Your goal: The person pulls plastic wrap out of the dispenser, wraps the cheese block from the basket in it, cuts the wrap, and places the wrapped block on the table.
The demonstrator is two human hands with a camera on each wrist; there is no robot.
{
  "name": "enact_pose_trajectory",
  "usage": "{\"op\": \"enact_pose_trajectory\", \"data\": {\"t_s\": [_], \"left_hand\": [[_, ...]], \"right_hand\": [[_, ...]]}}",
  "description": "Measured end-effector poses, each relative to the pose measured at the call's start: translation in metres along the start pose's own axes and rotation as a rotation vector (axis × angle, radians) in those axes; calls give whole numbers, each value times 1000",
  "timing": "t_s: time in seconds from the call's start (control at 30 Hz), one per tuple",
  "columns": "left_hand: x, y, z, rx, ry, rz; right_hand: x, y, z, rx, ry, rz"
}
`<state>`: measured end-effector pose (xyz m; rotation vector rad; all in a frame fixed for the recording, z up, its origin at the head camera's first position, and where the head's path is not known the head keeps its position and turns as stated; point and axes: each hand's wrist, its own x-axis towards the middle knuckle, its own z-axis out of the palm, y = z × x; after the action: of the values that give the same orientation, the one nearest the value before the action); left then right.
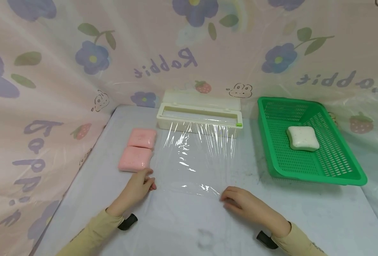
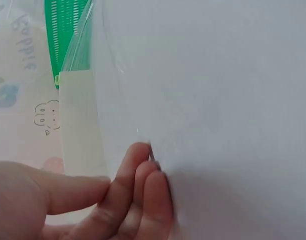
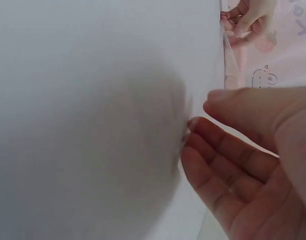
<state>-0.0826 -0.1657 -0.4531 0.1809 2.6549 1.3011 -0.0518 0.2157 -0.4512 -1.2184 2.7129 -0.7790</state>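
Note:
A sheet of clear plastic wrap [image 1: 192, 163] stretches toward me from a cream dispenser box [image 1: 199, 119], creased near the box. At its near left corner my left hand [image 1: 141, 185] holds the edge; in the left wrist view the thumb meets the curled fingers [image 2: 157, 200]. My right hand [image 1: 244, 204] is at the near right corner with fingers bent around the edge. The right wrist view shows wrap gathered at its fingertips [image 3: 195, 122], the thumb close above them. Two pink soap-like blocks, a front one [image 1: 135, 159] and a rear one [image 1: 142, 138], lie beside my left hand.
A green perforated basket [image 1: 269, 156] stands on the right with a white soap-like block [image 1: 303, 138] inside. The dispenser's lid [image 1: 201, 101] is raised against the printed curtain [image 1: 163, 39]. A white cloth [image 1: 182, 227] covers the table.

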Motion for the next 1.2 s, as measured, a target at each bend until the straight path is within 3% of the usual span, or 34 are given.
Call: {"op": "enact_pose_trajectory", "data": {"t_s": [0.37,0.57,0.73,0.97,1.1,1.2], "left_hand": [[7,0,4,-67,54,-82],[8,0,4,-100,64,-127],[9,0,5,-120,63,-138],[9,-4,8,-144,67,-127],[10,-4,8,-143,73,-119],[9,-3,6,-136,78,-114]], "right_hand": [[-39,-16,-10,-31,-95,38],[-55,-23,-23,63,-101,28],[-49,-7,-77,170,44,93],[-39,51,-175,268,213,397],[-38,88,-207,272,250,493],[-34,117,-222,327,262,516]]}}
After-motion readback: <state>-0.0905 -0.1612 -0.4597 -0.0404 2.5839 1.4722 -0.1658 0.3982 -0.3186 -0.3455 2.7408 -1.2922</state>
